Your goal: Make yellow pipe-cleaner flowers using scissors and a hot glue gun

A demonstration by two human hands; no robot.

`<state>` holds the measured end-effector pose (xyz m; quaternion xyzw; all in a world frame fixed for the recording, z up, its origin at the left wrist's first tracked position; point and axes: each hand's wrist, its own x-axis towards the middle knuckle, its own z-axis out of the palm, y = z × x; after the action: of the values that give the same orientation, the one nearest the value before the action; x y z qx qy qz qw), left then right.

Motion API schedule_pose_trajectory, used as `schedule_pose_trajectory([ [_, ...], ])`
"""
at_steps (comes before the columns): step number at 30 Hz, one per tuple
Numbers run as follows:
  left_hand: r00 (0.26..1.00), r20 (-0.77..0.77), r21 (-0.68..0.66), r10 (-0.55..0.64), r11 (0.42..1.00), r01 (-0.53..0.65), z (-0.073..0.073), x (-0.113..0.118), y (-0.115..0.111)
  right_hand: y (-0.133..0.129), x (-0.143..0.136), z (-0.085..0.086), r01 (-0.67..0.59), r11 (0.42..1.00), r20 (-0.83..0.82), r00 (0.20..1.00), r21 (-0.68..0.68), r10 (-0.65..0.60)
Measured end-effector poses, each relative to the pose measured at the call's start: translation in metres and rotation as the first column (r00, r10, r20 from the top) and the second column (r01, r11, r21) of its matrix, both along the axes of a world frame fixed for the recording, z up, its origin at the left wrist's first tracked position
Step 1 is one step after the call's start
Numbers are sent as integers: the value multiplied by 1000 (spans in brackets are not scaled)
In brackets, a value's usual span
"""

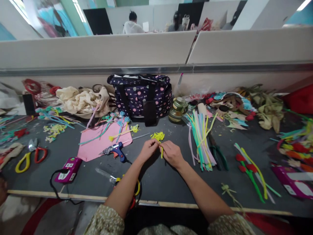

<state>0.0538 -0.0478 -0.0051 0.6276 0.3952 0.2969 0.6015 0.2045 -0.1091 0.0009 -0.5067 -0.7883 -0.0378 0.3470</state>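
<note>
Over the dark table, my left hand (pixel 148 149) and my right hand (pixel 173 154) meet with their fingertips almost touching. Between them is a short yellow pipe cleaner (pixel 161 152), its lower end hanging down in front of my right fingers. Both hands are closed in a pinch on it, and the fingers partly hide its upper end. Just beyond my fingertips lies a small heap of yellow pipe cleaner pieces (pixel 158 135). To the left, a blue glue gun (pixel 117 151) rests partly on a pink sheet (pixel 91 148).
Pipe cleaners (pixel 201 143) and green-handled pliers (pixel 218 156) lie to the right. Yellow-and-red scissors (pixel 30 155) and a purple device (pixel 68 169) with a black cord are left. Behind stand a patterned bag (pixel 156 93), a phone (pixel 149 112) and a jar (pixel 178 110).
</note>
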Motion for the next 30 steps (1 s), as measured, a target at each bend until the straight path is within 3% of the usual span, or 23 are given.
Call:
schedule_pose_trajectory([
  [5, 999, -23, 61, 33, 998, -31, 5, 1, 0, 1, 2, -2, -8, 997, -236, 972, -79, -11],
  [8, 999, -40, 117, 37, 993, -32, 10, 0, -1, 2, 0, -2, -20, 980, -463, 883, -198, -75],
  [10, 999, -42, 155, 27, 988, -20, 14, -1, -2, 4, -3, -1, -65, 948, -633, 759, -312, -156],
  [12, 999, -31, 196, 14, 981, -8, 18, -3, -3, 6, -5, 0, -151, 898, -772, 582, -413, -257],
  [15, 1000, -23, 247, -1, 969, 6, 23, -4, -4, 9, -6, 1, -324, 822, -871, 329, -468, -365],
  [17, 1000, -21, 274, -19, 962, 24, 25, -5, -4, 11, -5, 1, -443, 772, -890, 240, -457, -388],
  [19, 999, 1, 292, -43, 955, 41, 25, -5, -4, 11, -4, 1, -512, 735, -895, 217, -444, -389],
  [21, 998, 33, 286, -50, 957, 39, 23, -4, -3, 11, -4, 0, -489, 750, -896, 248, -445, -369],
  [23, 998, 49, 237, -39, 971, 26, 21, -3, -3, 9, -3, 0, -361, 822, -881, 351, -441, -318],
  [25, 999, 39, 153, -31, 988, 25, 17, -1, -3, 6, -1, 1, -169, 909, -806, 542, -381, -237],
  [27, 999, 29, 55, -28, 998, 26, 15, 0, -3, 3, 2, 3, -26, 969, -629, 765, -246, -139],
  [30, 999, 28, -47, -21, 999, 22, 12, 1, -3, 0, 5, 7, 1, 999, -284, 959, -49, -15],
])
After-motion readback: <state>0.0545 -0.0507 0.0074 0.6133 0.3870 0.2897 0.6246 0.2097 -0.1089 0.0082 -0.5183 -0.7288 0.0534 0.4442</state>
